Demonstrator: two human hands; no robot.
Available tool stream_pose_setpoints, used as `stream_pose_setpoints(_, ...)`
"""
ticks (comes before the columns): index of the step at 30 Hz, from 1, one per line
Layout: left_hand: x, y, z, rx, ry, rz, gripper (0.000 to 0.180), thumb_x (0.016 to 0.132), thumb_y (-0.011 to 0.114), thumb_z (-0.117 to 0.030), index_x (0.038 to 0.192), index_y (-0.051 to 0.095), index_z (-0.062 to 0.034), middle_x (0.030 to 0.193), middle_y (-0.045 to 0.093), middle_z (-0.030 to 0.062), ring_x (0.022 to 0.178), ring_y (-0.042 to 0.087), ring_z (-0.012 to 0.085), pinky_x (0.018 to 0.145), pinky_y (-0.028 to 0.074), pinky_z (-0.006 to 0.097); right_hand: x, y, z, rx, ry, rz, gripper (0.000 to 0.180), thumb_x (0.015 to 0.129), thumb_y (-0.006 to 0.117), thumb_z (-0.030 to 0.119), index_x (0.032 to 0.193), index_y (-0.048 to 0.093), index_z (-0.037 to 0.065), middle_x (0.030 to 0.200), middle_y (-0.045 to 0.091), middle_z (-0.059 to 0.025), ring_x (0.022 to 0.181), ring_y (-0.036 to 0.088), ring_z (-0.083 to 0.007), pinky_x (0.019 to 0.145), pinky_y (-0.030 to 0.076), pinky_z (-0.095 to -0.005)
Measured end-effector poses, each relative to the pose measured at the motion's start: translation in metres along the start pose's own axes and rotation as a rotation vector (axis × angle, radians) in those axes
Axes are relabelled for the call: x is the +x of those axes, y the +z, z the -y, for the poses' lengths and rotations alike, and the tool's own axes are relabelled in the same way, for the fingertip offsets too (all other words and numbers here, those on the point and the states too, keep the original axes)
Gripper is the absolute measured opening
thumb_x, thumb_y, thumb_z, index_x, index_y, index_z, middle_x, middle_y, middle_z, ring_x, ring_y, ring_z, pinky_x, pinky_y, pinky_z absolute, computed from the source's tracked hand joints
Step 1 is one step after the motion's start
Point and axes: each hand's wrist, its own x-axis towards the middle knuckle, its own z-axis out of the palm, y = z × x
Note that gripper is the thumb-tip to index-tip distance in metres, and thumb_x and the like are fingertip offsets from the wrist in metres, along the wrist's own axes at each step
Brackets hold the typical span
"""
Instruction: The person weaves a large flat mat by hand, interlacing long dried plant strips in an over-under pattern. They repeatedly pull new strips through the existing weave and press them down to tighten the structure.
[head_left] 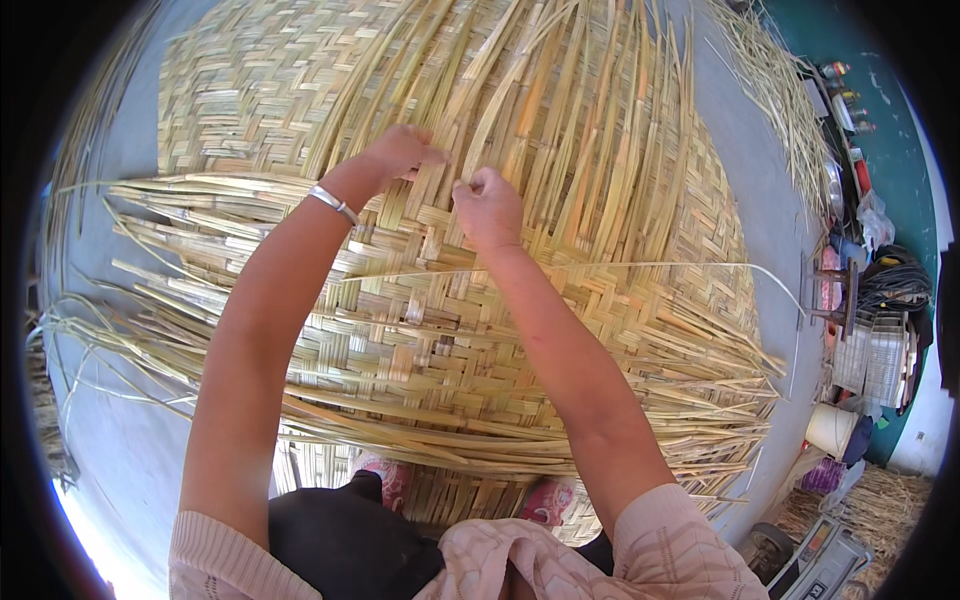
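Woven mat [240, 95] straw-yellow in zigzag twill, loose strips [600, 150] yellow-green, my left sleeve [225, 550] pale pink, ribbed, my bracelet [333, 204] silver, floor [125, 450] blue-grey, wall [895, 130] dark green.

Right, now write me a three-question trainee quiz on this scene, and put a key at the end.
1. True or false: a silver bracelet circles the left wrist.
2. Choose one: which sits higher in the picture, (a) the left hand or (b) the right hand?
3. Fill in the missing word: beyond the hands, long strips spread over a ____ mat.

Key: 1. True. 2. (a). 3. Woven.
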Motion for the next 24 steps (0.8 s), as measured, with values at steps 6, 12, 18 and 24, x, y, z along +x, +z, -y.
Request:
stream_pose_setpoints(6, -0.010, -0.006, 0.007, -0.378, 0.065, 0.214, 0.023, 0.083, 0.072, -0.017, 0.105, 0.066, -0.0106, 0.092, 0.062, -0.0045, 0.092, 0.057, 0.0101, 0.082, 0.047, 0.028, 0.000, 0.010, -0.019, -0.074, -0.258, -0.008, 0.027, 0.086, 0.064, 0.024, 0.106, 0.064, 0.007, 0.086, 0.067, -0.0100, 0.078, 0.064, -0.0228, 0.074, 0.049, -0.0337)
stream_pose_setpoints(12, -0.038, -0.007, 0.003, -0.669, 0.224, 0.071, 0.016, 0.088, 0.065, -0.011, 0.104, 0.067, -0.0108, 0.096, 0.063, -0.0038, 0.095, 0.059, 0.0098, 0.088, 0.048, 0.029, 0.007, 0.006, -0.027, 0.046, -0.247, 0.151, 0.027, 0.089, 0.062, 0.024, 0.111, 0.064, 0.008, 0.085, 0.066, -0.0076, 0.074, 0.060, -0.0184, 0.074, 0.048, -0.0311)
stream_pose_setpoints(18, -0.071, -0.014, 0.007, -0.701, 0.313, -0.207, 0.012, 0.090, 0.060, -0.006, 0.099, 0.068, -0.0089, 0.093, 0.065, -0.0013, 0.090, 0.061, 0.0110, 0.082, 0.051, 0.027, 0.009, 0.007, -0.025, -0.027, -0.237, 0.163, 0.024, 0.090, 0.061, 0.025, 0.107, 0.064, 0.009, 0.083, 0.065, -0.0065, 0.075, 0.061, -0.0193, 0.073, 0.048, -0.0323)
stream_pose_setpoints(24, -0.084, -0.059, 0.031, -0.498, 0.394, -0.492, 0.008, 0.089, 0.060, -0.003, 0.093, 0.066, -0.0034, 0.089, 0.066, 0.0032, 0.083, 0.063, 0.0104, 0.073, 0.052, 0.022, -0.005, 0.017, -0.013, -0.225, -0.267, 0.049, 0.012, 0.087, 0.058, 0.015, 0.096, 0.064, 0.010, 0.094, 0.064, -0.0096, 0.086, 0.063, -0.0291, 0.074, 0.050, -0.0386)
